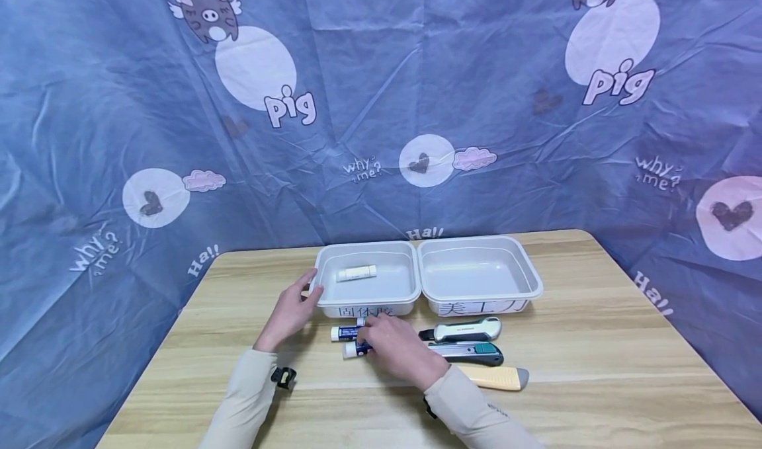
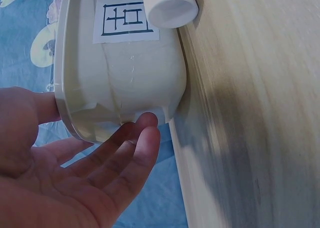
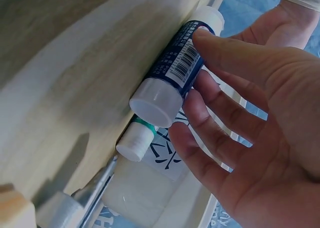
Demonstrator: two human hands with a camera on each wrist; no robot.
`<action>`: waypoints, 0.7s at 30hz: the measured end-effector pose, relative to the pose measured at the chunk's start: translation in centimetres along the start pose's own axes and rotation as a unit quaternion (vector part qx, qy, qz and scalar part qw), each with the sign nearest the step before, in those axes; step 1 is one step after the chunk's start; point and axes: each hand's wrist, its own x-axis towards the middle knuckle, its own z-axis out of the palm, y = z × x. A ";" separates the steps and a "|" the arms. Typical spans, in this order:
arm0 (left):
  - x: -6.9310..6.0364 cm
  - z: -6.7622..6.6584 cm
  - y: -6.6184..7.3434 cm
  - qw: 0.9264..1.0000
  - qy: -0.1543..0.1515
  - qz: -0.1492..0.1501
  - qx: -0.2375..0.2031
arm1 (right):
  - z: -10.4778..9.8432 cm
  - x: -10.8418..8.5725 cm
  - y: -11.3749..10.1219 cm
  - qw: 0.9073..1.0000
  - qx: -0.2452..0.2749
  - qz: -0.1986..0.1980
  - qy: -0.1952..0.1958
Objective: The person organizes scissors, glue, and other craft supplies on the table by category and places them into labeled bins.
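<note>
- The right hand pinches a dark blue glue stick between thumb and fingers, low over the counter in front of the left bin; whether the stick is lifted clear of the surface I cannot tell.
- The left hand has its fingers relaxed and only lightly bent, touching the end of that bin at the rim (steadying it, I would guess, rather than clutching it).
- Done, as far as the views show: one white glue stick lies flat inside the left bin, whose front label reads 固体胶, solid glue.
- Left over on that side: the pinched stick, another dark blue glue stick just beside it, and a green-banded glue stick close to the bins, all outside them.
- The right bin, labelled 美工刀, utility knife, stands against the left one. Three utility knives lie in front of it on the counter: a grey-and-white knife, a green-and-black knife and a yellow knife, its front part hidden by the right arm.
- My judgement: an early stage, with one piece put in and six outside the bins, one of those in hand.
</note>
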 end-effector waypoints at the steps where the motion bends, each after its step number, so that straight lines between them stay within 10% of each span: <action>1: 0.0 0.0 0.0 1.000 0.000 0.001 0.000 | 0.0 0.0 0.0 1.000 -0.001 0.000 0.000; 21: 0.0 0.1 -0.2 1.000 -0.001 0.002 -0.004 | 0.5 0.0 -0.3 1.000 -0.010 0.000 -0.005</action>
